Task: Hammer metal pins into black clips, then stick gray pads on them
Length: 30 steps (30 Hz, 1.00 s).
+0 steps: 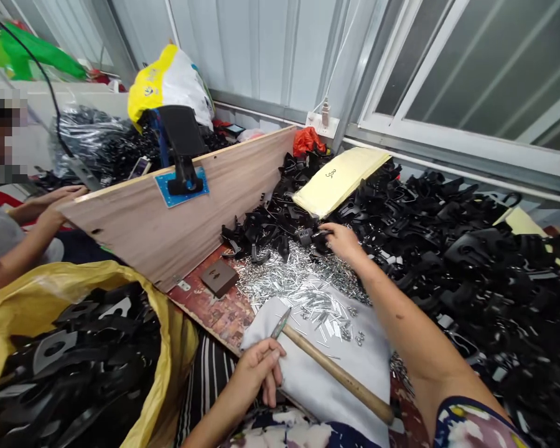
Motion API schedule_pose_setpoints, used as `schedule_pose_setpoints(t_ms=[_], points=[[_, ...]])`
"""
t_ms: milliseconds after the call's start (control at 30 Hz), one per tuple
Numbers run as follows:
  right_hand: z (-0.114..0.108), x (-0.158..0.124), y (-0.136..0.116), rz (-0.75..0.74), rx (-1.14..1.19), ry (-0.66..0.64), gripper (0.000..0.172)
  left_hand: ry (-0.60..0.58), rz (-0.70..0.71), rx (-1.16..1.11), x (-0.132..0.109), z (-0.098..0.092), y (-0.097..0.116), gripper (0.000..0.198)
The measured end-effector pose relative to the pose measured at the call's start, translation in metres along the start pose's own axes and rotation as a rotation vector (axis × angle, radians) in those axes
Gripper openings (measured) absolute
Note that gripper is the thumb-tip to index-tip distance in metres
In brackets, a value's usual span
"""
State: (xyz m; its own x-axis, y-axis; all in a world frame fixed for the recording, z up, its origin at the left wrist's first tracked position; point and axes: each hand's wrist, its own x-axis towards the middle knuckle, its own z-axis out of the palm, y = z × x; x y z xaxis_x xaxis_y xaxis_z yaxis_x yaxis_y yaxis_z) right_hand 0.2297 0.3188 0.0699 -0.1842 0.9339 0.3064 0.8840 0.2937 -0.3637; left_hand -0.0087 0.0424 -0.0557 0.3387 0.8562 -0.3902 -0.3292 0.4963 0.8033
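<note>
My right hand point(344, 241) reaches to the near edge of a heap of black plastic parts point(401, 230), its fingers closed on one black part point(321, 240). Close to the front edge, my left hand point(262, 368) has its fingers curled in and thumb against the index finger; anything held there is too hidden to make out. Just above those fingertips lies the head of a wooden-handled hammer point(338, 371), resting on a grey cloth point(366, 348). Loose metal pins point(324, 308) and small springs point(359, 338) are spread over and behind the cloth.
A brown metal block point(219, 277) lies left of the pins. An upright wooden board point(233, 186) edges the table's left side. Beside it stands a yellow sack point(168, 330) of black parts. Yellow card sheets point(340, 177) lie on the heap. Another person's hands point(60, 198) are behind the board.
</note>
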Motion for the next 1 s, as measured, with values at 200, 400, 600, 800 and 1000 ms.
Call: schedule_pose_setpoints(t_ms=[200,400,600,800,1000], points=[[-0.055,-0.022,0.079,0.210,-0.180,0.225,0.048,0.005,0.042,-0.008,0.002,-0.001,-0.005,0.054],[-0.076,-0.035,0.114,0.264,-0.484,0.290,0.032,-0.012,0.041,-0.005,0.001,-0.002,-0.005,0.051],[-0.076,-0.019,0.086,0.103,-0.661,0.145,0.043,-0.010,0.040,-0.002,0.001,-0.001,-0.004,0.054],[0.022,-0.033,-0.068,-0.398,-0.247,-0.199,0.064,-0.001,0.034,0.014,0.002,0.000,-0.003,0.053],[0.052,-0.035,-0.082,-0.281,-0.105,-0.175,0.030,-0.016,0.060,-0.026,-0.003,-0.006,-0.006,0.050]])
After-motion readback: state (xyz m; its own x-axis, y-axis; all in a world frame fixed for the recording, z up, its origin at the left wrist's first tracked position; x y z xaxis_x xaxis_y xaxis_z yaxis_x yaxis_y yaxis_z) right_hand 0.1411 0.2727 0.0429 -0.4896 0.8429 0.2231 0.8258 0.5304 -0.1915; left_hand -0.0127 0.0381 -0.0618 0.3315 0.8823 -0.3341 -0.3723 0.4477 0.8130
